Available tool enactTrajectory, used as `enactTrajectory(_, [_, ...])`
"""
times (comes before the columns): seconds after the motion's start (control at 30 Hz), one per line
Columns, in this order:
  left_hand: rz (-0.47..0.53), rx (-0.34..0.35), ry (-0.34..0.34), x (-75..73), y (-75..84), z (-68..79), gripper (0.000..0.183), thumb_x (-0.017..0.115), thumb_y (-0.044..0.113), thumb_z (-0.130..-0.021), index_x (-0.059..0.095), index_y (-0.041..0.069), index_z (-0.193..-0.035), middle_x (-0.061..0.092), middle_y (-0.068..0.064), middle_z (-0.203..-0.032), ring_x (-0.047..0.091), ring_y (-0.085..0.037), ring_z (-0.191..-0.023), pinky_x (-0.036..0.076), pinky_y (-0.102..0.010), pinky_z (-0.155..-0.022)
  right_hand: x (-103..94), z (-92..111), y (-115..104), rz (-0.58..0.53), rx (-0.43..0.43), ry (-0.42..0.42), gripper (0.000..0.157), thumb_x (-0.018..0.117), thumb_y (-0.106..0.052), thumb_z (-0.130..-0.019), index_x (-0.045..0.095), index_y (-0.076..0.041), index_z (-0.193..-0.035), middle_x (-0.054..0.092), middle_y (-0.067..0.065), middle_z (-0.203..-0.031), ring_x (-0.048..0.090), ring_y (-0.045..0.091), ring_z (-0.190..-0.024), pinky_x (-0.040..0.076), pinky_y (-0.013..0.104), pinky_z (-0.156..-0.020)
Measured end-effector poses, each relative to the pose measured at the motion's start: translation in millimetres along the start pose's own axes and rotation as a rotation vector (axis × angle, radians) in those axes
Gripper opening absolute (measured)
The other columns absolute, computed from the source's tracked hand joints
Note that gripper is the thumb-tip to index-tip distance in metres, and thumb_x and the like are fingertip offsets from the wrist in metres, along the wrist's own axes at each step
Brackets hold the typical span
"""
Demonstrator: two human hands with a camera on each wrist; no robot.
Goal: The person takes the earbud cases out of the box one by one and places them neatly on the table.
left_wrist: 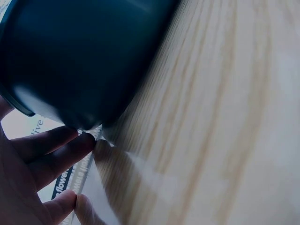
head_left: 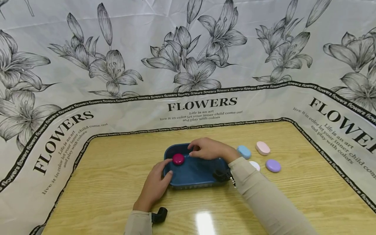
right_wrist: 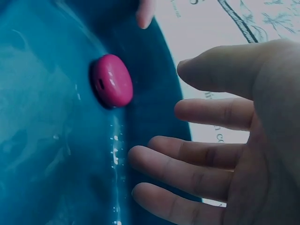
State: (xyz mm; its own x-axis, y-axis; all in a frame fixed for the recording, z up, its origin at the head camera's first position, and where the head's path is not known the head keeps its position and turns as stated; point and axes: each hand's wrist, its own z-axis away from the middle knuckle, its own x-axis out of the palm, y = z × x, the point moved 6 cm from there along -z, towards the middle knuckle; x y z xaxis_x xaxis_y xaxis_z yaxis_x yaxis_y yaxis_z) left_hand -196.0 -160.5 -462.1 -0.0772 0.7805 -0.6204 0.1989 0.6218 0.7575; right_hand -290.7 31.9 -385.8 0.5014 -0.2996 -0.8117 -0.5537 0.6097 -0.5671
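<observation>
A dark blue rectangular plastic basin (head_left: 194,171) stands on the table. Inside its far left corner lies a glossy magenta, rounded oval piece (head_left: 178,159); the right wrist view shows a small dark slot in the side of this piece (right_wrist: 113,80). My left hand (head_left: 155,182) is at the basin's left side, thumb and forefinger at the rim, other fingers (left_wrist: 61,159) loosely extended below the outer wall. Over the far rim hovers my right hand (head_left: 210,148), its fingers (right_wrist: 183,171) spread and slightly bent, holding nothing. The magenta piece lies apart from those fingers.
Right of the basin lie similar oval pieces: blue (head_left: 244,152), pale pink (head_left: 262,148), purple (head_left: 273,165) and a white one (head_left: 255,165) partly behind the right sleeve. A flower-printed cloth (head_left: 202,111) surrounds the wooden table (head_left: 108,169) at the back and sides.
</observation>
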Motion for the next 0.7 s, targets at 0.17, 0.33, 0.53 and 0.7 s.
enactTrajectory(0.17, [0.003, -0.001, -0.004, -0.1, 0.6, -0.3, 0.042, 0.061, 0.024, -0.099, 0.057, 0.022, -0.141, 0.053, 0.002, -0.143, 0.045, -0.020, -0.136, 0.036, -0.049, -0.112, 7.2, -7.3, -0.7, 0.038, 0.033, -0.046, 0.040, 0.062, -0.029, -0.100, 0.062, -0.007, -0.134, 0.067, 0.001, -0.105, 0.061, 0.010, -0.085, 0.052, 0.033, -0.077])
enactTrajectory(0.33, [0.002, 0.001, -0.008, 0.3, 0.4, 0.4, 0.042, 0.060, 0.025, -0.099, 0.057, 0.024, -0.141, 0.053, 0.002, -0.143, 0.045, -0.019, -0.136, 0.037, -0.048, -0.112, 12.2, -12.8, -4.6, 0.041, 0.048, -0.079, 0.042, 0.062, -0.030, -0.100, 0.061, -0.007, -0.135, 0.067, 0.001, -0.107, 0.062, 0.011, -0.087, 0.053, 0.033, -0.078])
enactTrajectory(0.53, [0.002, 0.005, -0.004, 0.7, 0.4, -0.1, 0.042, 0.061, 0.025, -0.100, 0.056, 0.024, -0.141, 0.053, 0.002, -0.143, 0.045, -0.018, -0.136, 0.036, -0.048, -0.112, 15.8, -19.3, -11.0, 0.072, 0.073, -0.100, 0.045, 0.062, -0.031, -0.099, 0.059, -0.007, -0.137, 0.067, 0.003, -0.109, 0.062, 0.013, -0.091, 0.053, 0.036, -0.082])
enactTrajectory(0.7, [-0.005, 0.009, -0.001, 0.2, 1.3, -0.4, 0.042, 0.061, 0.024, -0.099, 0.057, 0.024, -0.141, 0.054, 0.001, -0.142, 0.046, -0.019, -0.135, 0.036, -0.047, -0.112, 17.7, -24.3, -16.8, 0.102, 0.075, -0.110, 0.049, 0.062, -0.031, -0.099, 0.057, -0.004, -0.139, 0.067, 0.007, -0.113, 0.063, 0.016, -0.097, 0.052, 0.038, -0.088])
